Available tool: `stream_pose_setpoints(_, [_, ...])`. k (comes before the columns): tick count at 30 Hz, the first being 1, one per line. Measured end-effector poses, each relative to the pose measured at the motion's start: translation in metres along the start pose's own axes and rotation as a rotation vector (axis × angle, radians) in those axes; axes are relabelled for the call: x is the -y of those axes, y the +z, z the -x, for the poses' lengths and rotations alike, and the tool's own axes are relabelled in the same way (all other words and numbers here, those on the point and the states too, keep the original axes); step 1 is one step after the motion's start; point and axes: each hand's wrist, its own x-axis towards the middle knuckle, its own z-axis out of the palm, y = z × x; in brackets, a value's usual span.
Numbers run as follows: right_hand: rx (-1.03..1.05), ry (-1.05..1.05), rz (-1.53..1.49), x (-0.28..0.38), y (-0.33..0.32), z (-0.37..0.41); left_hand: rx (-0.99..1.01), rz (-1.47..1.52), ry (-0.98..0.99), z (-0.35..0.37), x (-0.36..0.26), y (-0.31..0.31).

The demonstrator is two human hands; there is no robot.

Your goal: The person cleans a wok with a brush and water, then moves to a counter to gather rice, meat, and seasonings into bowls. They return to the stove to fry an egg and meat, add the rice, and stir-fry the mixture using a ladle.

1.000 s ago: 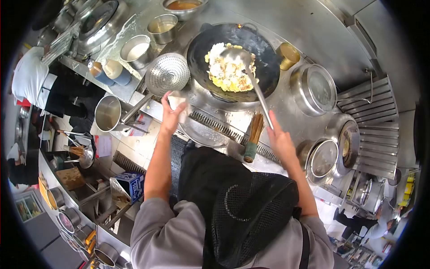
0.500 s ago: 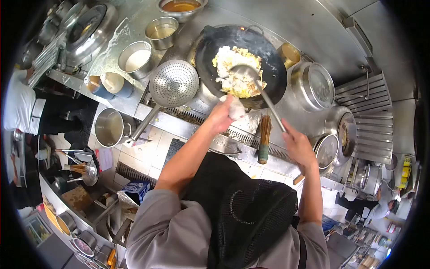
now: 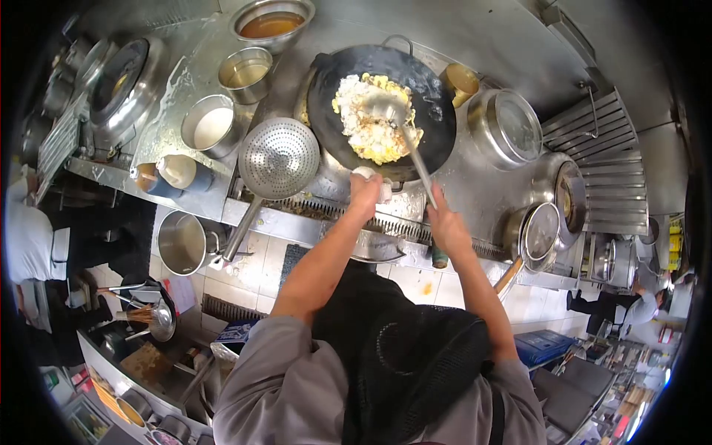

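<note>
A black wok holds white rice mixed with yellow egg. My left hand is closed around a white cloth at the wok's near rim. In my right hand is the handle of a metal ladle, whose bowl rests on the rice. My fingers are wrapped round the handle to the right of my left hand. Below my right hand the end of a bamboo brush shows, the rest hidden by the hand and arm.
Left of the wok lie a perforated strainer, a pot of white contents, two bottles and a bowl of amber liquid. Lidded pots stand at the right. A person is at the far left, another far right.
The ladle's bowl has shifted over the rice, and my right hand has come closer to my left hand, now covering much of the brush. The whole view has shifted slightly.
</note>
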Motion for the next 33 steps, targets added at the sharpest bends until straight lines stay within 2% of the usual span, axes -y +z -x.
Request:
stream_pose_setpoints(1, [0.032, -0.071, -0.032, -0.017, 0.007, -0.006, 0.077, 0.0, -0.069, 0.005, -0.012, -0.002])
stream_pose_setpoints(2, [0.061, -0.14, -0.065, 0.007, -0.008, -0.009, 0.084, -0.005, -0.061, 0.003, -0.013, -0.004])
stream_pose_setpoints(3, [0.286, 0.176, -0.397, 0.022, -0.044, -0.007, 0.054, -0.014, 0.008, 0.0, -0.013, -0.003])
stream_pose_setpoints(4, [0.287, 0.175, -0.4, 0.021, -0.045, -0.01, 0.022, -0.032, 0.063, 0.002, -0.014, -0.005])
stream_pose_setpoints(6, [0.022, -0.133, -0.271, 0.013, -0.047, -0.017, 0.105, -0.062, 0.037, 0.001, -0.018, -0.007])
stream_pose_setpoints(7, [-0.04, -0.046, -0.205, 0.022, -0.033, -0.019, 0.049, -0.072, 0.042, 0.001, -0.016, -0.005])
stream_pose_setpoints(8, [-0.044, -0.045, -0.206, 0.022, -0.015, -0.025, -0.008, -0.081, 0.049, 0.0, -0.015, -0.004])
stream_pose_setpoints(10, [0.068, 0.05, 0.163, 0.017, 0.016, -0.036, 0.044, -0.079, 0.017, 0.0, -0.017, -0.007])
stream_pose_setpoints(12, [0.137, 0.014, 0.178, 0.005, 0.014, -0.034, 0.097, -0.084, -0.007, -0.001, -0.021, -0.01])
stream_pose_setpoints(14, [0.294, 0.108, -0.391, 0.014, -0.034, -0.028, 0.103, -0.09, 0.018, -0.009, -0.011, -0.014])
stream_pose_setpoints(15, [0.353, 0.259, -0.321, 0.049, -0.069, -0.022, 0.069, -0.146, 0.062, -0.01, -0.008, -0.013])
stream_pose_setpoints(16, [0.355, 0.263, -0.323, 0.048, -0.057, -0.023, 0.069, -0.149, 0.057, -0.011, -0.008, -0.012])
stream_pose_setpoints(18, [-0.046, -0.038, -0.215, 0.033, -0.018, -0.028, 0.007, -0.12, 0.056, -0.006, -0.012, -0.008])
stream_pose_setpoints(20, [-0.017, 0.031, -0.107, 0.023, 0.015, -0.036, -0.006, -0.14, 0.037, 0.012, -0.029, -0.002])
stream_pose_setpoints(22, [0.195, -0.053, 0.055, 0.002, 0.033, -0.042, -0.02, -0.154, 0.035, 0.008, -0.028, -0.003])
stream_pose_setpoints(23, [0.141, -0.22, -0.099, -0.008, 0.025, -0.039, -0.015, -0.137, 0.028, -0.01, -0.008, -0.012])
stream_pose_setpoints(24, [0.135, -0.231, -0.096, 0.001, 0.005, -0.042, -0.016, -0.11, 0.023, -0.027, 0.005, -0.015])
stream_pose_setpoints(26, [0.396, 0.204, -0.413, 0.038, -0.056, -0.028, 0.041, -0.117, 0.068, -0.026, 0.01, -0.02])
stream_pose_setpoints(28, [0.324, 0.189, -0.387, 0.056, -0.042, -0.029, 0.084, -0.134, 0.082, -0.01, -0.014, -0.012])
stream_pose_setpoints(30, [-0.037, -0.053, -0.046, 0.033, 0.016, -0.041, 0.069, -0.132, 0.049, 0.003, -0.027, -0.007])
stream_pose_setpoints(31, [0.014, -0.078, 0.044, 0.021, 0.037, -0.043, 0.054, -0.126, 0.024, 0.005, -0.032, -0.004])
stream_pose_setpoints(32, [0.009, -0.084, 0.044, 0.019, 0.032, -0.036, 0.055, -0.124, 0.031, 0.002, -0.028, -0.006])
stream_pose_setpoints(33, [0.114, -0.11, -0.019, 0.015, 0.024, -0.027, 0.054, -0.109, 0.012, -0.001, -0.025, -0.009])
